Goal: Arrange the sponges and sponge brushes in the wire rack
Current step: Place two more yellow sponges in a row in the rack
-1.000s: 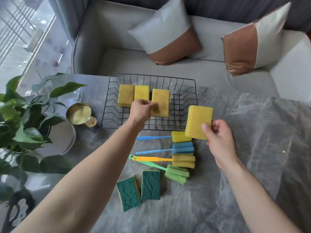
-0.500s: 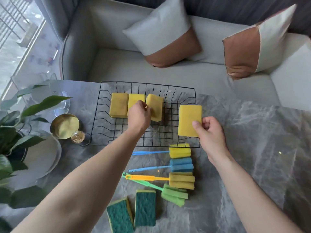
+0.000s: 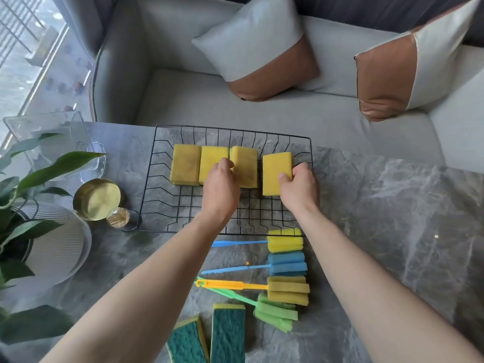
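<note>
The right hand (image 3: 298,188) grips a yellow sponge (image 3: 277,173), thumb on its near face and fingers curled round its right edge. A second ago this sponge was held in the air over the table to the right of the wire rack (image 3: 311,163); now it is inside the rack, at the right end of the far row, tilted and a little apart from its neighbours. The left hand (image 3: 221,187) is closed on the third sponge (image 3: 245,167) of that row, pinching its left edge, much as before. Two more yellow sponges (image 3: 184,165) stand to its left, touching one another.

Nearer than the rack, four sponge brushes lie on the table with handles pointing left: a yellow-headed brush (image 3: 285,241) against the rack's near edge, then a blue brush (image 3: 287,263), an orange-handled brush (image 3: 288,290) and a green brush (image 3: 276,314). Two green scouring sponges (image 3: 227,334) lie nearest.

The table (image 3: 392,218) is grey marble. At its left stand a gold bowl (image 3: 97,199), a small glass of toothpicks (image 3: 119,218), a clear tray (image 3: 44,142), a ribbed white pot (image 3: 57,244) and a leafy plant (image 3: 31,176). Beyond is a grey sofa (image 3: 235,108) with two grey and brown cushions (image 3: 262,48), and a window at far left.
</note>
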The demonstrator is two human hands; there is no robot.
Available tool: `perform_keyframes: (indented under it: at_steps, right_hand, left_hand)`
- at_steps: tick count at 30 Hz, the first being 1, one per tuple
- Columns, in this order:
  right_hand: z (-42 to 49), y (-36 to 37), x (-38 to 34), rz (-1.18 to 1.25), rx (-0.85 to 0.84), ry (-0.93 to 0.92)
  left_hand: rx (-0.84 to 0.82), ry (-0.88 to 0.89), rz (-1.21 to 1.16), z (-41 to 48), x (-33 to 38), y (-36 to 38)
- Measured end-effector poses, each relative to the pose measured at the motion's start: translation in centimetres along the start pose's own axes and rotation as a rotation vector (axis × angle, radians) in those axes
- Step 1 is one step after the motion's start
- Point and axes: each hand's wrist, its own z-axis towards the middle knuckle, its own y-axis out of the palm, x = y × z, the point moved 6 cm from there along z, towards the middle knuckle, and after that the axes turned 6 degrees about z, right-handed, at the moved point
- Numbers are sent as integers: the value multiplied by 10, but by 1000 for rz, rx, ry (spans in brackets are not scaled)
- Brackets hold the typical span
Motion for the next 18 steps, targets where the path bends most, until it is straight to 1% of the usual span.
perform_keyframes:
  at_steps: [5, 7, 9, 11, 13, 15, 18]
  right_hand:
    - [5, 13, -4, -125, -7, -13]
    - [6, 18, -6, -150, -8, -6]
    - [8, 22, -6, -153, -11, -1]
    - [11, 25, -6, -143, -16, -2]
    - [15, 28, -7, -124, -17, 2]
    - [17, 30, -7, -126, -23, 5]
    - [19, 34, -6, -121, -33, -12]
  left_hand:
    - [63, 140, 29, -6, 0, -8]
    - [88, 230, 140, -7, 0, -9]
    - [34, 305, 294, -9, -1, -2]
    - [-66, 300, 404, -10, -8, 7]
    - [-141, 274, 463, -8, -16, 15]
    - [-176, 269, 504, -5, -21, 19]
    - [-177, 259, 515, -3, -24, 19]
